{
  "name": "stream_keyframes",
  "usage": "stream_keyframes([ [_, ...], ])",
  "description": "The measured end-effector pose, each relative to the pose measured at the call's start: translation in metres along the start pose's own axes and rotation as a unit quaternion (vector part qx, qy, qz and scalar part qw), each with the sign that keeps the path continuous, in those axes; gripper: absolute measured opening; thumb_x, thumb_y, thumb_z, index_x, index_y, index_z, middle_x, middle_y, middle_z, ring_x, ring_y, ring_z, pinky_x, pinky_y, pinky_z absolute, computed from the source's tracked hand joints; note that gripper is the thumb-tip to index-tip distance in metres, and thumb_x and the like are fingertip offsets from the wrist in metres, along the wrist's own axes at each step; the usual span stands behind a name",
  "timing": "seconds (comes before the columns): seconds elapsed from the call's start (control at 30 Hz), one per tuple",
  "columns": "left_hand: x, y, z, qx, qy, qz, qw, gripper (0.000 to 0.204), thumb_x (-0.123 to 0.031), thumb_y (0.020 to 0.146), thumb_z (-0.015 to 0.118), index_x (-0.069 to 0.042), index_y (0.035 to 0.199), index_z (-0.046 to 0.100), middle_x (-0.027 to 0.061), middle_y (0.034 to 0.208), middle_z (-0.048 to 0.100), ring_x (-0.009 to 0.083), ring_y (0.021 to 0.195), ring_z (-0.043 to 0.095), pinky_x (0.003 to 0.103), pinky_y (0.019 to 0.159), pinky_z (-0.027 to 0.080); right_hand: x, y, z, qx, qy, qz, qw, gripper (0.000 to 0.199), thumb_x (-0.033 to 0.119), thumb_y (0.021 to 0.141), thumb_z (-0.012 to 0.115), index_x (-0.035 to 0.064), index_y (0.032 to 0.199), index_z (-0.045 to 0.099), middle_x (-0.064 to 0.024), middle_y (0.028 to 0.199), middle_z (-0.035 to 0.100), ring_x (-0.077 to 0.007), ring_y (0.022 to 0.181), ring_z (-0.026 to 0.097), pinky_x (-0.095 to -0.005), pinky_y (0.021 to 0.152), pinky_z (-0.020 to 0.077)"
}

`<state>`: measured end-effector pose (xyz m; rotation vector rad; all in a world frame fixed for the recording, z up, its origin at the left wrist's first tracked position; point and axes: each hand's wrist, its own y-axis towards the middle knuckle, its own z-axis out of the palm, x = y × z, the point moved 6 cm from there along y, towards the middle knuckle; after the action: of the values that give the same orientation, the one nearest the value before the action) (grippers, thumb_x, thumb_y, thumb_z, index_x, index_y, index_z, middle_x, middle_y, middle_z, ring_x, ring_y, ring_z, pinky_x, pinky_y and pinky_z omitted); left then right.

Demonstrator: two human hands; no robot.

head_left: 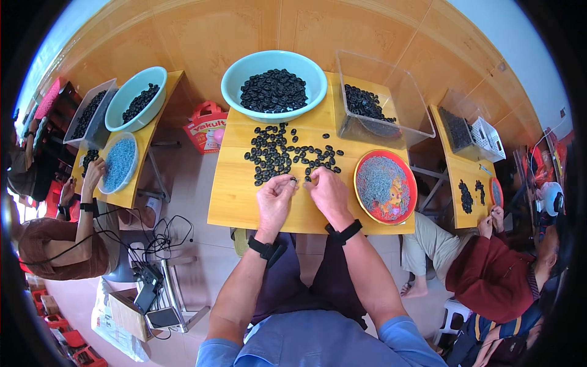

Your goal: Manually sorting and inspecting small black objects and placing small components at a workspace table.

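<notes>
Over the near part of the wooden table, my left hand (274, 200) pinches a small black oval piece (293, 180) between thumb and fingertips. My right hand (329, 192) is close beside it, its fingers closed in a pinch. What they grip is too small to make out. Just beyond both hands lies a loose spread of black oval pieces (267, 155). To the right of my right hand sits a round red tray (411, 189), holding a heap of small thin grey-blue parts (376, 178).
A light-blue basin (230, 92) of black pieces stands at the table's back, beside a clear plastic bin (397, 113) with more. People work at side tables left (137, 177) and right (460, 217). Cables (165, 235) and a metal stand (174, 293) are on the left floor.
</notes>
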<state>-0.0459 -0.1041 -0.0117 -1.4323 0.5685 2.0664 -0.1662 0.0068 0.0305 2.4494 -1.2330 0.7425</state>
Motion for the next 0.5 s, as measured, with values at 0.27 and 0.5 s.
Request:
stream_keyframes([
  [0.27,0.006,0.001,0.006,0.039,-0.013,-0.019,0.999,0.015,0.000,0.095,0.067,0.005,0.109,0.067,0.0075,0.096,0.073,0.0099,0.086,0.069,0.023,0.077,0.055,0.012,-0.016,-0.004,0.012,-0.008,-0.095,0.995,0.015,0.015,0.082,0.073,0.0046,0.091,0.067,-0.0144,0.090,0.073,-0.0349,0.084,0.070,-0.0457,0.072,0.0552],
  [0.5,0.006,0.001,0.009,0.068,0.042,-0.033,0.996,0.015,-0.002,0.093,0.069,0.005,0.107,0.069,0.0063,0.089,0.074,0.0088,0.082,0.069,0.022,0.073,0.055,-0.005,-0.020,-0.001,0.015,0.258,-0.092,0.962,0.017,0.000,0.083,0.067,-0.0010,0.099,0.068,-0.0118,0.086,0.073,-0.0214,0.075,0.072,-0.0328,0.068,0.0561],
])
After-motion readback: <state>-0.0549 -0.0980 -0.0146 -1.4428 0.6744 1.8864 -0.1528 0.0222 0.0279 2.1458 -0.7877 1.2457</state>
